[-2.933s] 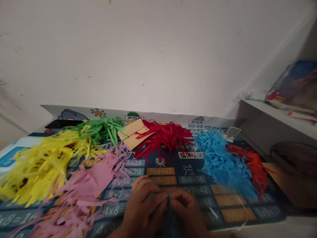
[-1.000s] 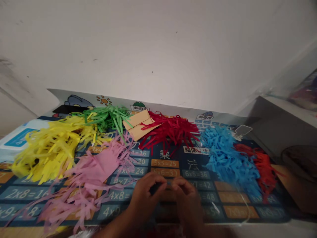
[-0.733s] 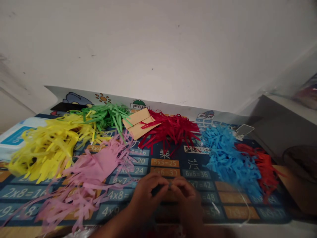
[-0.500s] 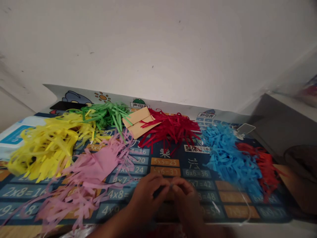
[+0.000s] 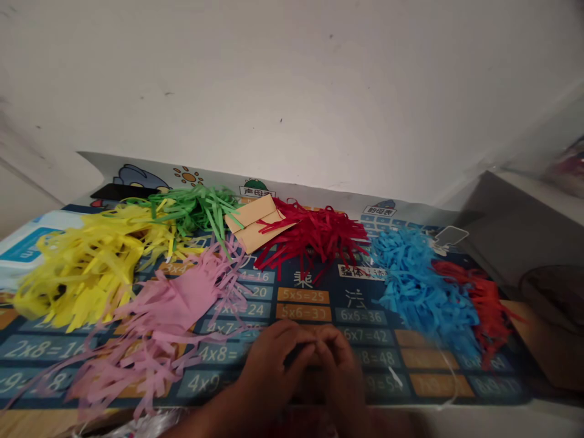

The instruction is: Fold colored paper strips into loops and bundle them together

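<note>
Near the front middle of the mat, my left hand (image 5: 276,359) and my right hand (image 5: 338,362) meet, thumbs and forefingers pinched tip to tip. Whatever lies between the fingertips is too small and dim to name. Left of my hands spreads a fringed bunch of pink paper strips (image 5: 177,298). Beyond them lies a bunch of red paper strips (image 5: 319,234), partly over a tan paper envelope (image 5: 255,225). To the right is a fringed blue paper bunch (image 5: 420,286), with a white string (image 5: 451,371) trailing from its lower end.
Yellow strips (image 5: 95,261) and green strips (image 5: 196,207) lie at the left, near a white-and-blue package (image 5: 31,246) and a dark flat object (image 5: 121,192). More red strips (image 5: 490,304) lie by a grey box (image 5: 511,231) at the right. A printed multiplication mat (image 5: 305,296) covers the table before a white wall.
My hands stay pinched together in nearly the same place, the fingertips drawn slightly closer. The view has shifted a little; the paper bunches lie as before.
</note>
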Demonstrator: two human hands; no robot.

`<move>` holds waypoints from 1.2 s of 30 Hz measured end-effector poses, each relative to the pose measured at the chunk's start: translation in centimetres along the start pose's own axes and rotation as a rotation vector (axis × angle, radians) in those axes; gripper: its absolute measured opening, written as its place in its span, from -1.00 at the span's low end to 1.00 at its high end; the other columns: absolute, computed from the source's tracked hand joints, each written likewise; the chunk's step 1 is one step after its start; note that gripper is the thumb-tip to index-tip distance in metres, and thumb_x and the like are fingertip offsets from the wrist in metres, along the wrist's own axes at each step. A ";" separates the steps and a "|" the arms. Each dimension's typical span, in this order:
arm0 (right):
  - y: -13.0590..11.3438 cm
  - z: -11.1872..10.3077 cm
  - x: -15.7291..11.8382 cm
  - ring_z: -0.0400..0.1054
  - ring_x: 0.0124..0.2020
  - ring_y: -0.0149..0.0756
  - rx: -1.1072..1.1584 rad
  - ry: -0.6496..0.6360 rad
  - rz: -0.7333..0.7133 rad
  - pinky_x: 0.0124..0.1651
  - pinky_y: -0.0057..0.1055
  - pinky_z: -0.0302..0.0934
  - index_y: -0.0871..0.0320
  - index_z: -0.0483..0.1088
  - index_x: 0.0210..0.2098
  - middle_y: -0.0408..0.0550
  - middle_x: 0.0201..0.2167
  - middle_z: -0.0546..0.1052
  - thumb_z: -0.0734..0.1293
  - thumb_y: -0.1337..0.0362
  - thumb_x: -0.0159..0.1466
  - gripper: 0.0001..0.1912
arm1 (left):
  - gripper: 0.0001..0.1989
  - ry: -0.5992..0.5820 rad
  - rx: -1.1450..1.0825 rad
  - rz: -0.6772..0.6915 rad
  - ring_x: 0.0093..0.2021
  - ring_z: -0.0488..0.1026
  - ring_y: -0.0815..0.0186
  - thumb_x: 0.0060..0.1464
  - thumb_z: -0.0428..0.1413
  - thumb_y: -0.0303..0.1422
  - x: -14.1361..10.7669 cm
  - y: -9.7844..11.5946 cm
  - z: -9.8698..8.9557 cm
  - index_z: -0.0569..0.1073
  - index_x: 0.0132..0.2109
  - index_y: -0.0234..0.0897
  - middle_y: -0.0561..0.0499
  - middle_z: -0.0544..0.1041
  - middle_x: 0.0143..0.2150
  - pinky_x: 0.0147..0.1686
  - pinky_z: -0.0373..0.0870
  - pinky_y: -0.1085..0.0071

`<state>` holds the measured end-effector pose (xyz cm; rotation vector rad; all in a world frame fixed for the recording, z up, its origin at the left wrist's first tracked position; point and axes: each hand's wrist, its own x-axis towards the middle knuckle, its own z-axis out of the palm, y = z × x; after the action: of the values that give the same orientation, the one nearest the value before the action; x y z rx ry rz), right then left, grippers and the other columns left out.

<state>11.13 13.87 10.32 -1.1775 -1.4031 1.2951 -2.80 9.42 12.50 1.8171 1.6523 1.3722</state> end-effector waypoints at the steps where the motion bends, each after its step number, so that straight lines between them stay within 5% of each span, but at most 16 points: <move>1: 0.1 -0.1 0.0 0.34 -0.41 -0.31 -0.016 0.010 -0.018 -0.32 -0.47 0.27 0.11 0.39 -0.46 -0.16 -0.48 0.43 0.34 0.16 0.16 -0.83 | -0.91 -0.005 -0.009 0.000 -0.29 0.52 0.33 0.16 0.11 -0.39 0.1 0.0 -0.2 0.51 -0.22 -0.18 0.06 0.58 -0.31 -0.27 0.39 0.48; 19: 0.1 -1.0 -0.6 0.37 -0.34 -0.31 -0.162 -0.085 -0.188 -0.25 -0.49 0.25 0.09 0.41 -0.42 -0.14 -0.41 0.47 0.32 0.23 0.20 -0.90 | -0.85 0.001 0.013 0.068 -0.38 0.47 0.34 0.20 0.04 -0.39 -0.1 0.0 -0.9 0.49 -0.31 -0.23 0.03 0.51 -0.40 -0.37 0.36 0.49; 24: -0.3 -1.0 -0.8 0.41 -0.38 -0.30 -0.104 -0.156 -0.131 -0.31 -0.50 0.29 0.09 0.43 -0.40 -0.14 -0.43 0.50 0.32 0.24 0.18 -0.92 | -0.86 -0.020 0.042 0.082 -0.36 0.47 0.33 0.20 0.04 -0.42 -0.3 0.2 -0.9 0.47 -0.32 -0.23 0.03 0.51 -0.39 -0.36 0.36 0.47; 31: -1.8 -1.2 -0.6 0.41 -0.44 -0.35 -0.188 -0.097 -0.266 -0.35 -0.55 0.28 0.08 0.44 -0.49 -0.18 -0.49 0.51 0.34 0.28 0.16 -0.90 | -0.90 -0.036 -0.024 0.096 -0.33 0.47 0.35 0.22 0.06 -0.37 -0.3 -0.2 -1.2 0.47 -0.24 -0.20 0.04 0.51 -0.34 -0.32 0.38 0.49; 36: -1.4 -1.2 -0.8 0.45 -0.38 -0.29 -0.133 -0.093 -0.186 -0.29 -0.50 0.33 0.06 0.51 -0.44 -0.15 -0.43 0.56 0.39 0.30 0.11 -0.97 | -0.88 -0.011 0.006 0.086 -0.37 0.45 0.34 0.19 0.06 -0.40 -0.4 -0.2 -1.1 0.47 -0.31 -0.23 0.03 0.49 -0.39 -0.36 0.37 0.48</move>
<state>12.30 13.26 11.78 -1.0562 -1.6474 1.1534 -3.70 8.74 12.74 1.9158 1.5911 1.3910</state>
